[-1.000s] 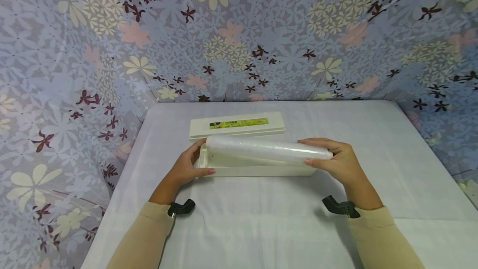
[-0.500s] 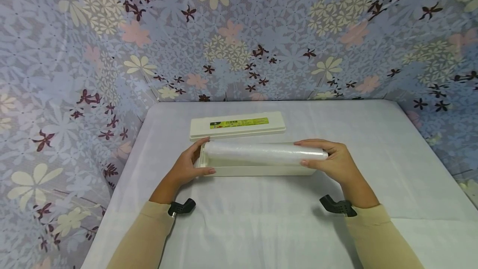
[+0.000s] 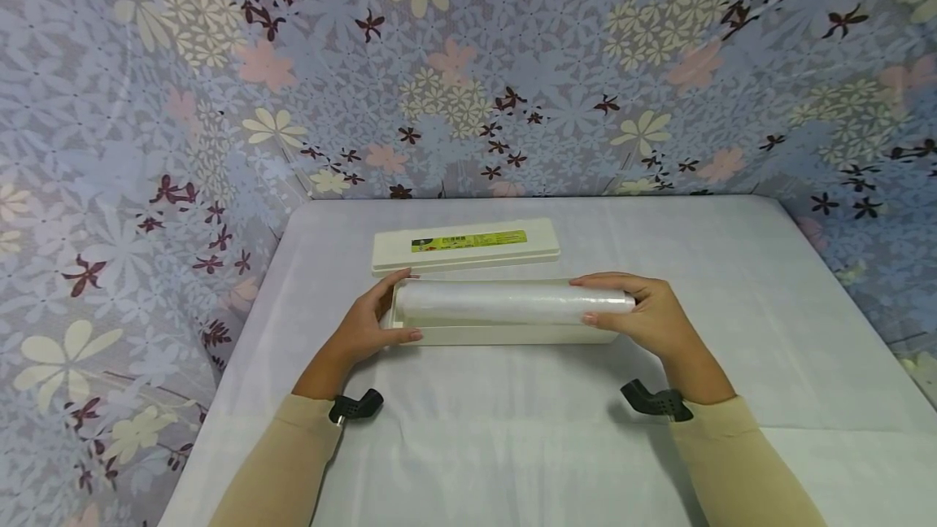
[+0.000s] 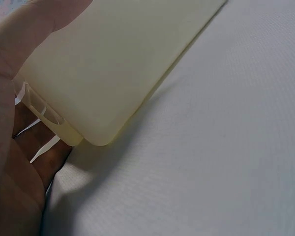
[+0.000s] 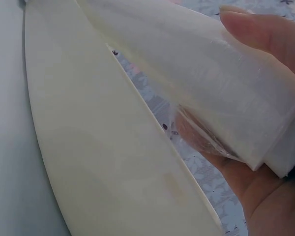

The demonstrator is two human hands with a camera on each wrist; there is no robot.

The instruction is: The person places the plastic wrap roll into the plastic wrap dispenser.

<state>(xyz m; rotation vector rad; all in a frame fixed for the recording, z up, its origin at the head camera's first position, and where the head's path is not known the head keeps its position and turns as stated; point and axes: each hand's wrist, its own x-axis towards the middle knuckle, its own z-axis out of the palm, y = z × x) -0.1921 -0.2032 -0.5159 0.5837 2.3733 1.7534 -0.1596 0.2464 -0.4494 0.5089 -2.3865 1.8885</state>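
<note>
A long cream plastic box (image 3: 505, 337) lies open-topped near the middle of the table. My left hand (image 3: 368, 324) grips its left end, thumb along the front wall and fingers behind; in the left wrist view the thumb lies against the box wall (image 4: 113, 69). A clear, shiny roll of cling film (image 3: 498, 302) lies lengthwise over the box, its left end down inside. My right hand (image 3: 644, 311) holds the right end, thumb in front and fingers behind. In the right wrist view that end of the roll (image 5: 196, 69) is tilted up above the box rim, with loose film hanging under it.
The box's cream lid (image 3: 468, 254), with a yellow-green label, lies just behind the box. A white cloth (image 3: 512, 429) covers the table. Floral fabric (image 3: 468, 71) hangs behind and at both sides. Each wrist wears a black camera mount (image 3: 356, 406).
The roll of cling film has moved down and slightly left, its left end dropping into the box. My right hand has come left with it. The left hand stays at the box's end.
</note>
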